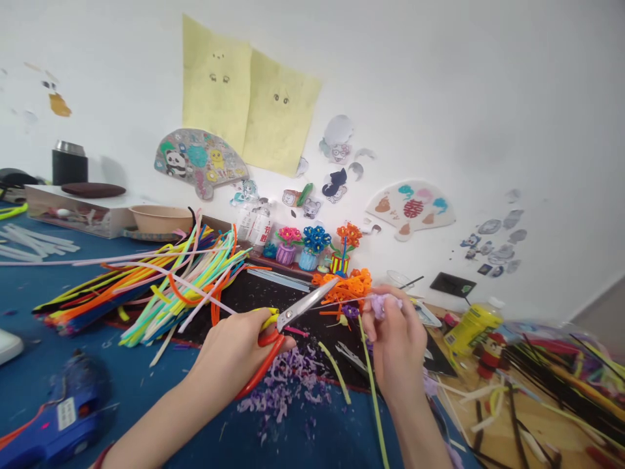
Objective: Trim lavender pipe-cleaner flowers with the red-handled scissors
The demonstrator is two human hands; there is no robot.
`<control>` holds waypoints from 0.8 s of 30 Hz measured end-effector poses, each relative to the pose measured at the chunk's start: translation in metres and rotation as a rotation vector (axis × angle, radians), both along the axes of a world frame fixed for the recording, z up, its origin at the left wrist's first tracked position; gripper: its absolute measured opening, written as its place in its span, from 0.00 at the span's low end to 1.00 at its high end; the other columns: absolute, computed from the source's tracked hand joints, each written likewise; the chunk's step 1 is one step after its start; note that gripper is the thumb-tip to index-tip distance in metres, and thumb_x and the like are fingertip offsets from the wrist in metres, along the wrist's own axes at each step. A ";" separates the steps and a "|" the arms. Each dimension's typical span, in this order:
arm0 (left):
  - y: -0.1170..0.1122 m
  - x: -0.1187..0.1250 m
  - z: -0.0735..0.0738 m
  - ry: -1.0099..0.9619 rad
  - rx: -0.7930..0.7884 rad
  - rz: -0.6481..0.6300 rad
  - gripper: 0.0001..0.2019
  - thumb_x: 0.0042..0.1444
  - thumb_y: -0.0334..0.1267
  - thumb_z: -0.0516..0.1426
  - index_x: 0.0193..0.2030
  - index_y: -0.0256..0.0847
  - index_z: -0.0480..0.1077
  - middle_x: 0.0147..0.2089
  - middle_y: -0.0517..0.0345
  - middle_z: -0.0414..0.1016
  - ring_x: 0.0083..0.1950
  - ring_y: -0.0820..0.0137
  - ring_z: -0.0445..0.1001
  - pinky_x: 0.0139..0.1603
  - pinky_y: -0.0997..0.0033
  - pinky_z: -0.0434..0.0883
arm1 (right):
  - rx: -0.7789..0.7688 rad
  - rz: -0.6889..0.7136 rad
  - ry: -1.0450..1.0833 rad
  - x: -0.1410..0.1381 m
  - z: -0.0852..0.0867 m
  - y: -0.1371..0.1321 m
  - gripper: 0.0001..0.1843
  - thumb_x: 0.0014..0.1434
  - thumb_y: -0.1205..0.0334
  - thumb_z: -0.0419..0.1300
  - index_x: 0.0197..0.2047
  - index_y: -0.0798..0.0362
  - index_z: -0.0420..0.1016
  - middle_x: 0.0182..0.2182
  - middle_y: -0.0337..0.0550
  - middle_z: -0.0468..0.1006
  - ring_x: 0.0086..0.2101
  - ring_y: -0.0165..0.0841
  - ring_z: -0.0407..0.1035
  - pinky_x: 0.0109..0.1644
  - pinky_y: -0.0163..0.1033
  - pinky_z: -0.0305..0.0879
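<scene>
My left hand is closed around red-handled scissors, whose blades point up and to the right and look nearly closed. A bit of yellow pipe cleaner shows by its fingers. My right hand pinches a fuzzy lilac pipe-cleaner piece. A thin strand runs from this piece leftward, past the blades. Beside the right hand a long pale green pipe cleaner hangs downward. Beyond the blade tips lie orange pipe-cleaner flowers. Purple fuzz clippings are scattered below the scissors.
A heap of coloured pipe cleaners lies left on the black mat. The blue glue gun is at front left. Small potted pipe-cleaner flowers stand by the wall. At right are a yellow bottle and more strips.
</scene>
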State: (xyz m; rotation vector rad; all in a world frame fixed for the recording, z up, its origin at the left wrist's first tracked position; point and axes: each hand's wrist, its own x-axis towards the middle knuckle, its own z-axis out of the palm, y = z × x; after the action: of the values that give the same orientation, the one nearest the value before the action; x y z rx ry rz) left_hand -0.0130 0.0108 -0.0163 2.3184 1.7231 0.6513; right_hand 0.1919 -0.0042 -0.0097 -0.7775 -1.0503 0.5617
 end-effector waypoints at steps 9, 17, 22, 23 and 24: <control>0.000 0.000 -0.001 -0.080 0.033 0.063 0.12 0.52 0.50 0.55 0.32 0.45 0.62 0.37 0.61 0.74 0.37 0.64 0.73 0.29 0.72 0.56 | 0.000 -0.068 -0.076 0.001 -0.003 0.003 0.11 0.62 0.53 0.56 0.40 0.52 0.71 0.25 0.34 0.67 0.18 0.21 0.55 0.23 0.31 0.50; -0.001 -0.003 0.002 -0.082 0.126 0.065 0.16 0.53 0.56 0.54 0.31 0.44 0.62 0.33 0.62 0.73 0.35 0.65 0.73 0.30 0.72 0.57 | -0.040 -0.133 -0.168 -0.002 -0.003 0.002 0.13 0.58 0.52 0.58 0.40 0.53 0.72 0.25 0.35 0.69 0.20 0.25 0.57 0.24 0.33 0.53; -0.004 0.000 -0.001 -0.005 0.113 0.017 0.18 0.53 0.58 0.53 0.31 0.44 0.63 0.34 0.61 0.75 0.34 0.64 0.73 0.28 0.72 0.55 | -0.035 -0.048 -0.140 -0.005 -0.006 0.003 0.15 0.58 0.53 0.59 0.45 0.52 0.72 0.26 0.37 0.69 0.22 0.27 0.58 0.26 0.34 0.54; -0.003 0.000 -0.001 0.002 0.112 0.017 0.18 0.53 0.58 0.53 0.30 0.44 0.63 0.33 0.61 0.75 0.33 0.64 0.73 0.28 0.72 0.55 | -0.030 -0.032 -0.129 -0.005 -0.007 0.002 0.15 0.59 0.53 0.59 0.46 0.52 0.72 0.26 0.37 0.69 0.22 0.27 0.58 0.26 0.35 0.54; -0.003 0.000 -0.001 0.006 0.113 0.016 0.19 0.53 0.58 0.52 0.30 0.44 0.63 0.32 0.61 0.75 0.33 0.64 0.73 0.28 0.72 0.55 | -0.025 -0.016 -0.119 -0.005 -0.007 0.002 0.16 0.59 0.53 0.59 0.47 0.52 0.72 0.26 0.37 0.69 0.23 0.27 0.58 0.27 0.35 0.54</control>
State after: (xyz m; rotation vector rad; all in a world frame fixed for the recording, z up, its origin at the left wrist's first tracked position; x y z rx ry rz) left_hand -0.0127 0.0077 -0.0174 2.3851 1.7522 0.7652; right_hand 0.1867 -0.0021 -0.0169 -0.8487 -1.1479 0.5207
